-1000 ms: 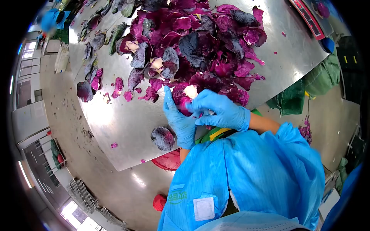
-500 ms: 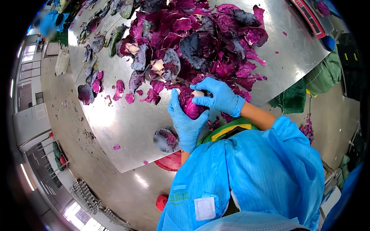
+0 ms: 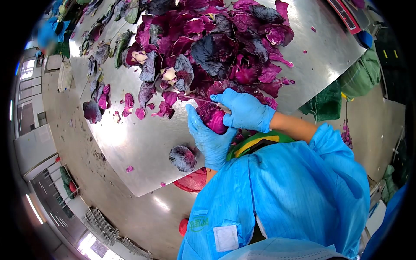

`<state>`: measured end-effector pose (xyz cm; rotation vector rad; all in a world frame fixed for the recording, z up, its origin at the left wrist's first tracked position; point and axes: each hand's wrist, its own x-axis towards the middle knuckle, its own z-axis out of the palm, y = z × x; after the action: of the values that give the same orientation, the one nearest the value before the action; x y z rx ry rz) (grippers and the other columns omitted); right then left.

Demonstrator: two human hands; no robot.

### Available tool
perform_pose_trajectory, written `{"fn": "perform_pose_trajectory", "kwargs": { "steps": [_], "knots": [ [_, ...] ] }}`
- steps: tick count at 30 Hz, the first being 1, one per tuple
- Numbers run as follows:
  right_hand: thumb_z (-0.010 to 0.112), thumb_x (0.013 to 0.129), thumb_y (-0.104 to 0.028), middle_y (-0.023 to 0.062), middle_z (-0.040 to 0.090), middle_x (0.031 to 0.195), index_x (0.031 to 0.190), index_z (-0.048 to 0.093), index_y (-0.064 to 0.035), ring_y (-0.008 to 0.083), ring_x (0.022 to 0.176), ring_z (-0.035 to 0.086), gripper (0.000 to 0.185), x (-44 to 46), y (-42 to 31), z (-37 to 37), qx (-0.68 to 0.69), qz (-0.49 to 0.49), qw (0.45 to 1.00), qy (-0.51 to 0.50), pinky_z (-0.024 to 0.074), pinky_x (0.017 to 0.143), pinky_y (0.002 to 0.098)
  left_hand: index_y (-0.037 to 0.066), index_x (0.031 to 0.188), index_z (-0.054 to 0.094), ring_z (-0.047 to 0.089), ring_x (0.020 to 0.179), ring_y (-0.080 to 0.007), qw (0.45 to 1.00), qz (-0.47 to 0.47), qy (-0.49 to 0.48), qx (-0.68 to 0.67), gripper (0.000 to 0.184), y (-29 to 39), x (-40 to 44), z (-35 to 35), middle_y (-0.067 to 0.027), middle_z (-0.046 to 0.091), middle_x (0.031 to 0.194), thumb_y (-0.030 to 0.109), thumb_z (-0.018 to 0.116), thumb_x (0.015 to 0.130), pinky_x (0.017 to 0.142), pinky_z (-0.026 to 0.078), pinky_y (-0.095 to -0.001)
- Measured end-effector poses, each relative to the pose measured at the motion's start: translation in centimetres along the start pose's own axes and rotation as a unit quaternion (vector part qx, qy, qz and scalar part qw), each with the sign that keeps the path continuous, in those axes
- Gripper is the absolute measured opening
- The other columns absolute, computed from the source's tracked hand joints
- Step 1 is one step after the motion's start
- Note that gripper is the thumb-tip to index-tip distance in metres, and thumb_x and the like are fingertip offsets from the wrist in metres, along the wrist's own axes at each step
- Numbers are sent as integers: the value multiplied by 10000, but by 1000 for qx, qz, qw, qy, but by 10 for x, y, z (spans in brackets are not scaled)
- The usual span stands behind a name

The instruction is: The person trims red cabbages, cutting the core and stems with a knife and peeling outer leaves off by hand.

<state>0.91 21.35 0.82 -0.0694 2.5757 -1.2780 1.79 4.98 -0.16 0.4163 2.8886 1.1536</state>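
Gloved in blue, my left hand (image 3: 210,141) cups a small purple cabbage head (image 3: 213,120) from below and the left, above the metal table. My right hand (image 3: 248,110) is closed around the handle of a thin knife (image 3: 197,99), whose blade points left across the top of the cabbage. A large heap of purple leaves (image 3: 242,65) lies just beyond both hands. Near the table's front edge rests a round, dark purple leaf or head (image 3: 182,158), to the left of my left wrist.
Darker leaves (image 3: 123,47) and small scraps are strewn over the metal table (image 3: 143,162). A red-framed device (image 3: 344,15) stands at the far right corner. Green sacks (image 3: 362,78) are beyond the right edge, and a red container (image 3: 190,180) is below the front edge.
My right hand has turned, and the knife blade now shows over the cabbage. The cabbage came into clearer view in my left hand. The whole view has shifted slightly.
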Motion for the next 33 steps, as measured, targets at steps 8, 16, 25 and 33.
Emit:
{"fn": "perform_pose_trajectory", "kwargs": {
  "steps": [8, 16, 25, 33],
  "knots": [
    [571, 769, -11, 145, 665, 952, 1303, 581, -101, 303, 776, 680, 542, -7, 48, -4, -110, -114, 980, 117, 558, 642, 380, -30, 1508, 211, 430, 1303, -348, 992, -55, -29, -106, 1250, -23, 7, -7, -232, 408, 1412, 315, 920, 538, 1098, 352, -421],
    [588, 945, -127, 87, 656, 1086, 1271, 636, -85, 197, 914, 608, 332, 54, 56, 20, 256, -197, 945, 44, 493, 884, 332, 30, 1452, 413, 435, 1326, -279, 986, -21, -92, -137, 1004, -52, 34, -69, -148, 393, 1492, 304, 908, 623, 1082, 367, -393],
    [538, 1008, -339, 79, 573, 800, 1096, 654, -55, 177, 736, 582, 320, -18, 2, 39, 323, 105, 939, -49, 487, 645, 310, 11, 1519, 195, 286, 1416, -344, 983, -69, 75, -150, 1239, -55, -8, -21, -184, 271, 1545, 323, 942, 582, 1175, 222, -422],
    [562, 979, -289, 97, 673, 900, 1132, 668, -96, 233, 758, 660, 268, -27, 19, 52, 72, -133, 974, 172, 537, 663, 347, -14, 1514, 206, 343, 1376, -356, 994, -74, 3, -77, 1259, -52, 3, -29, -234, 307, 1508, 346, 946, 561, 1142, 296, -429]
  ]
}}
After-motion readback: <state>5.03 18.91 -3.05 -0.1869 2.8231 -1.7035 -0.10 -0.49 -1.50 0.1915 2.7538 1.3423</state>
